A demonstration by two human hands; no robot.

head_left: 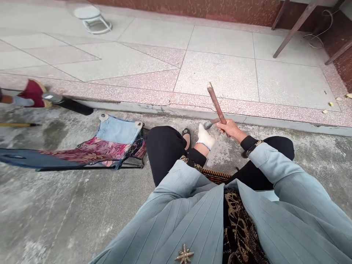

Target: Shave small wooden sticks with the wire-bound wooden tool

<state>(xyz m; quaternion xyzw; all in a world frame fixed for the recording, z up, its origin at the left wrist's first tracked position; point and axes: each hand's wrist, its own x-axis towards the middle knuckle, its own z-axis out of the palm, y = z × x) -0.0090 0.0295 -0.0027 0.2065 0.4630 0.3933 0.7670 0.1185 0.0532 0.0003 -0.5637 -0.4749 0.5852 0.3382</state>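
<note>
My right hand (231, 129) is bare and closed round the lower part of a brown wooden stick (215, 102). The stick slants up and away to the left, and its pale cut end points towards the tiled step. Just left of it, my left hand (205, 137) wears a white knitted glove. Its fingers are closed round a short grey and brown rod-like piece (211, 123), which reaches towards the stick just above my right hand. I cannot tell what kind of thing that piece is, as the glove hides part of it.
A low folding chair (115, 130) with blue and floral fabric stands on the concrete to my left. Beyond it is another person's red shoe (34, 93). A tiled step (220, 77) runs across ahead, with a white stool (92, 18) and wooden legs (295, 31) on it.
</note>
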